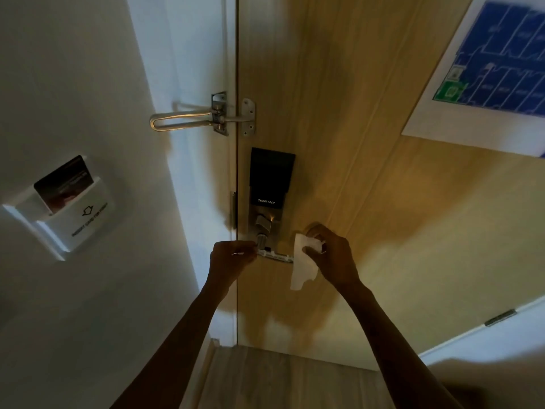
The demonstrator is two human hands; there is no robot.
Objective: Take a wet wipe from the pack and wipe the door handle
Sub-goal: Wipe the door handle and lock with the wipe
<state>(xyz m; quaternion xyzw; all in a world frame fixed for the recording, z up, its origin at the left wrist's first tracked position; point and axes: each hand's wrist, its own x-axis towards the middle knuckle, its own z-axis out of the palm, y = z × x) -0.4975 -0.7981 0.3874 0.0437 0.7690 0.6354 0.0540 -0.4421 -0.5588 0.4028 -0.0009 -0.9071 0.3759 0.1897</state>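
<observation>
You are at the wiping step: the wipe (303,261) is already out, and no pack shows in this view. Your right hand (331,256) pinches the upper part of the wipe between thumb and fingers, at the free end of the door handle (275,255), so the sheet hangs down loose in front of the wooden door (383,202). Your left hand (231,258) is curled at the other end of the handle, near the knob under the smart lock (271,178); whether it grips anything I cannot tell, as the fingers are in shadow.

Next, I judge, you need to fold the hanging sheet around the lever and draw it along its length, steadying the lever so it does not dip.

The wipe looks white, thin and limp, crumpled at the pinch and ragged at its lower edge. The handle is a slim metal bar, bright in places, lying level below the lock plate.
</observation>
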